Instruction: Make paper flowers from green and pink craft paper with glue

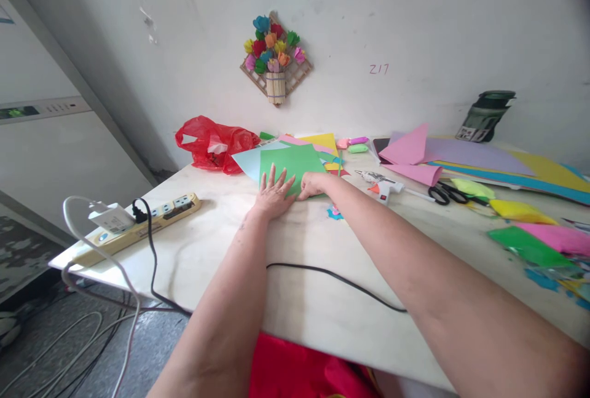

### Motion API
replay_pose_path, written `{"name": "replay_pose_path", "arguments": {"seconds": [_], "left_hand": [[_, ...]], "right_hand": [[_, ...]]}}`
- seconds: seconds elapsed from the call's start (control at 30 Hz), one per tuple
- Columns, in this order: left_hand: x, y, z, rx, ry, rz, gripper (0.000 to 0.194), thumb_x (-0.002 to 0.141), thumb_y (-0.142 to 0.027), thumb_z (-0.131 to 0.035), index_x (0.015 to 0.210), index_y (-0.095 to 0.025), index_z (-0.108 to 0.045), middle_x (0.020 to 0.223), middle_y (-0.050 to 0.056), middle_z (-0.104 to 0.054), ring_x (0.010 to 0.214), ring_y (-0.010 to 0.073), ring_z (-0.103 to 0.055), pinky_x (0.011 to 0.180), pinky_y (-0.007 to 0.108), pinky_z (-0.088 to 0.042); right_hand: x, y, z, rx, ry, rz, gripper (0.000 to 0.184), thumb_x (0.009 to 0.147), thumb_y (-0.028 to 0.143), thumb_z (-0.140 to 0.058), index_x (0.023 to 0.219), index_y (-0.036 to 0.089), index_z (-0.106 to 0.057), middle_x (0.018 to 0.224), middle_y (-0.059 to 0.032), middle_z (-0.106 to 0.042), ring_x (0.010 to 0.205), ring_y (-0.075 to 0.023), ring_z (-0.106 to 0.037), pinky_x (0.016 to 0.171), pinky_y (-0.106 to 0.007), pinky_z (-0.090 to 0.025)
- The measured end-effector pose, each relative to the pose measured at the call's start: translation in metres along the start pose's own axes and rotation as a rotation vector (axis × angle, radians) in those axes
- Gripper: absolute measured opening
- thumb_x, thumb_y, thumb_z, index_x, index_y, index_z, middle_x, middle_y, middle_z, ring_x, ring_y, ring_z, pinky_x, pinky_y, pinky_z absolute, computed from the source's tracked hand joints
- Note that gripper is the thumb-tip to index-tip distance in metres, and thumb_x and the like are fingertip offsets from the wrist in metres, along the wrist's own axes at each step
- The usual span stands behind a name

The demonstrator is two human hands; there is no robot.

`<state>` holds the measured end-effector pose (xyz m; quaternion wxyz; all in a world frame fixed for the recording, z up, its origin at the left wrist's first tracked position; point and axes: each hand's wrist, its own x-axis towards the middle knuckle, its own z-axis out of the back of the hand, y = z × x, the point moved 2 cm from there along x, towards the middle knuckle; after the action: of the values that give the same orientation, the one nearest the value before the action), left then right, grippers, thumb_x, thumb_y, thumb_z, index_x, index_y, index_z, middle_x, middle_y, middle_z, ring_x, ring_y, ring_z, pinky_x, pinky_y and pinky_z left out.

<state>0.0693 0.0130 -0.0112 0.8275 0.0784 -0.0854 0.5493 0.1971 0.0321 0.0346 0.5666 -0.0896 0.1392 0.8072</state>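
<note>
A sheet of green paper (295,161) lies on the table, over a light blue sheet (250,161) that sticks out on its left. My left hand (275,194) rests flat on the green paper's near edge with its fingers spread. Close beside it, my right hand (312,185) is closed, fingers bent down at the near edge of the same sheet; its fingertips are partly hidden. Pink and yellow sheets (322,142) show behind the green one. Just right of my right hand are a glue gun (385,189) and small blue paper scraps (335,212).
A red plastic bag (216,143) sits at the back left, a power strip (152,226) at the left edge. Black scissors (454,193), coloured clay packs (525,210), large paper sheets (479,155) and a bottle (486,117) stand right. A black cable (336,275) crosses the front.
</note>
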Motion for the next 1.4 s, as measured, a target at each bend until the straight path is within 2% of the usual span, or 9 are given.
{"name": "replay_pose_path", "arguments": {"seconds": [0.2, 0.43, 0.7, 0.97, 1.13, 1.4], "left_hand": [[0.004, 0.002, -0.011, -0.073, 0.131, 0.069, 0.058, 0.083, -0.049, -0.023, 0.137, -0.03, -0.019, 0.146, -0.004, -0.01, 0.13, 0.0236, 0.016, 0.105, 0.045, 0.003], [0.007, 0.003, -0.013, -0.105, 0.177, 0.092, 0.059, 0.082, -0.05, -0.023, 0.137, -0.032, -0.019, 0.146, -0.003, -0.01, 0.13, 0.0251, 0.016, 0.104, 0.047, 0.005], [0.009, 0.003, -0.013, -0.109, 0.202, 0.099, 0.058, 0.081, -0.051, -0.023, 0.137, -0.034, -0.019, 0.146, -0.005, -0.01, 0.13, 0.0251, 0.017, 0.104, 0.048, 0.004], [0.01, 0.004, -0.013, -0.115, 0.207, 0.112, 0.058, 0.081, -0.05, -0.023, 0.137, -0.033, -0.018, 0.146, -0.003, -0.008, 0.13, 0.0247, 0.016, 0.104, 0.047, 0.004], [0.01, 0.001, -0.014, -0.132, 0.184, 0.159, 0.066, 0.078, -0.062, -0.014, 0.137, -0.033, -0.019, 0.147, -0.003, -0.007, 0.131, 0.0243, 0.013, 0.104, 0.046, 0.002], [0.013, 0.004, -0.018, -0.127, 0.172, 0.221, 0.074, 0.072, -0.07, -0.024, 0.136, -0.034, -0.021, 0.147, -0.001, -0.006, 0.131, 0.0278, 0.01, 0.105, 0.046, -0.003]], "right_hand": [[0.006, -0.014, -0.004, 0.098, 0.028, 0.033, 0.032, 0.066, 0.036, -0.064, 0.091, 0.015, -0.067, 0.091, -0.0045, -0.066, 0.081, -0.0168, -0.058, 0.063, -0.023, -0.042], [0.001, -0.042, -0.005, 0.145, 0.024, 0.046, 0.03, 0.066, 0.03, -0.063, 0.092, 0.014, -0.066, 0.087, -0.0042, -0.067, 0.071, -0.0138, -0.057, 0.055, -0.021, -0.039], [0.004, -0.054, -0.011, 0.118, -0.012, 0.131, 0.027, 0.066, 0.03, -0.062, 0.089, 0.017, -0.066, 0.084, -0.0025, -0.067, 0.073, -0.0141, -0.058, 0.055, -0.019, -0.038], [0.01, -0.056, -0.013, 0.084, -0.018, 0.171, 0.027, 0.068, 0.031, -0.059, 0.09, 0.017, -0.067, 0.086, -0.0026, -0.067, 0.074, -0.015, -0.058, 0.058, -0.02, -0.039], [0.011, -0.051, -0.009, 0.053, 0.014, 0.11, 0.026, 0.067, 0.029, -0.06, 0.09, 0.018, -0.066, 0.088, -0.003, -0.067, 0.075, -0.0158, -0.058, 0.057, -0.021, -0.039], [0.011, -0.042, -0.004, 0.001, 0.07, 0.034, 0.026, 0.068, 0.027, -0.061, 0.09, 0.015, -0.065, 0.09, -0.0053, -0.065, 0.076, -0.0171, -0.058, 0.062, -0.024, -0.042]]}}
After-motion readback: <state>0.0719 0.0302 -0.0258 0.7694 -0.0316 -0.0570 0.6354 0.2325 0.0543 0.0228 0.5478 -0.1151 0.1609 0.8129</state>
